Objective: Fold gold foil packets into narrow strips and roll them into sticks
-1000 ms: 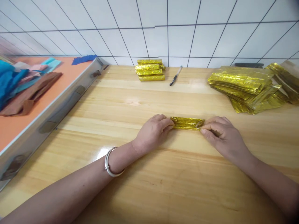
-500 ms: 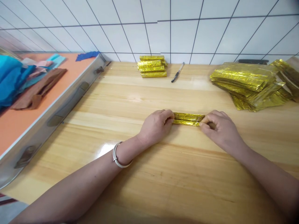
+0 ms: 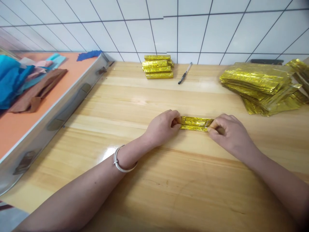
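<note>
A folded strip of shiny gold foil paper point(image 3: 195, 123) lies lengthwise between my hands, low over the wooden table. My left hand point(image 3: 164, 127) pinches its left end between thumb and fingers. At the other end my right hand point(image 3: 228, 130) grips the strip the same way, fingertips closed on the corner. A crease runs along the strip, with a narrow flap on the near side. My fingers hide both ends of the foil.
Several gold foil rolls point(image 3: 158, 67) are stacked by the tiled wall point(image 3: 193, 32). Beside them lies a pen point(image 3: 185, 73). A pile of gold foil sheets point(image 3: 256, 80) rests back right. At left stands a clear plastic bin point(image 3: 70, 106) near brown paper point(image 3: 41, 88) and blue paper point(image 3: 11, 80).
The strip's folds look a little flatter and more spread. Both hands keep their hold at the ends, and my left fingers have shifted slightly. The view has moved a little.
</note>
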Tool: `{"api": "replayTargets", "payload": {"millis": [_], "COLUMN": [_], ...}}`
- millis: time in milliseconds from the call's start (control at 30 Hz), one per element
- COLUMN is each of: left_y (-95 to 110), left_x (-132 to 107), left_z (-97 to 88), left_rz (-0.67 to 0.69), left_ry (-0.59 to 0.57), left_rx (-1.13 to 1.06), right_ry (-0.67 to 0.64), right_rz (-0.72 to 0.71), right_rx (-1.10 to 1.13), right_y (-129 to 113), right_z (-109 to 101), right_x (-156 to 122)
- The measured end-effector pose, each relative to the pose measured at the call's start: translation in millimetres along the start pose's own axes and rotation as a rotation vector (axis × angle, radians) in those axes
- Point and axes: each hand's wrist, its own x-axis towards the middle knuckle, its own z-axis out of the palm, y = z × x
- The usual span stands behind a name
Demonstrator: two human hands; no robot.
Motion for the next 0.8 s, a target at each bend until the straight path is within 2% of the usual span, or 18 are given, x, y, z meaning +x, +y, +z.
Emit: {"api": "replayTargets", "payload": {"millis": [100, 200, 567, 800], "left_y": [-0.5, -0.5, -0.4, -2.6], "left_x": [-3.7, -6.2, -6.9, -6.5], "left_z": [4.3, 7.1, 4.5, 3.4], "left_rz": [0.066, 0.113, 0.086, 0.124], "left_ry": [0.054, 0.050, -0.003, -0.023], "left_rx": [-0.020, 0.001, 0.096, 0.079], "right_ry": [-0.013, -0.003, 0.013, -0.010], "right_rz": [0.011, 0.022, 0.038, 0.018], "right_rx": [-0.016, -0.006, 0.159, 0.149], "right_y": [-0.4, -1.5, -2.0, -2.0], "right_z": [-0.2, -1.0, -6.4, -8.0], "right_x": [-0.4, -2.0, -6.0, -6.6]}}
